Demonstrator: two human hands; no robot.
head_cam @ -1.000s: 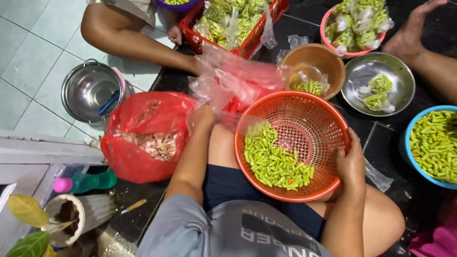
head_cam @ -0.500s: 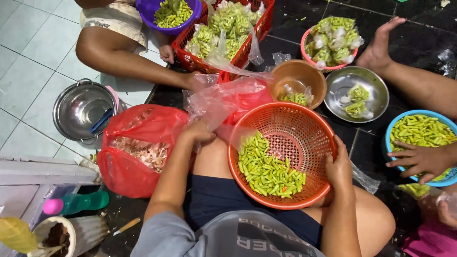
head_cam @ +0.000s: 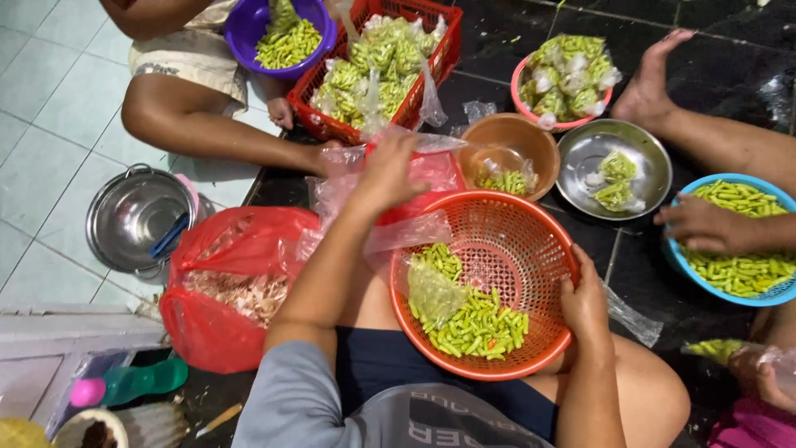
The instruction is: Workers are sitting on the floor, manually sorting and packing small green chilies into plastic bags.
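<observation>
An orange plastic basket (head_cam: 531, 241) rests tilted on my lap, with cut green pods (head_cam: 477, 323) heaped in its lower part. A clear plastic bag (head_cam: 431, 290) lies on the pods at the left side. My right hand (head_cam: 584, 303) grips the basket's right rim. My left hand (head_cam: 385, 170) reaches forward past the far rim and closes on a pile of clear plastic bags (head_cam: 431, 174) lying over a pink bag. One clear bag (head_cam: 406, 234) trails from that pile down onto the basket's rim.
A red bag of scraps (head_cam: 232, 282) sits to my left, with a steel pot (head_cam: 137, 220) beyond it. Ahead are a brown bowl (head_cam: 510, 153), a steel bowl (head_cam: 613, 170), a red crate of bagged pods (head_cam: 381, 62) and a pink basket (head_cam: 568, 79). Another person's hand (head_cam: 705, 224) rests on a blue basket (head_cam: 738, 241).
My left hand has left the basket's left rim and reached forward onto the plastic bags. My right hand stays on the rim. Another person's hand has come onto the blue basket.
</observation>
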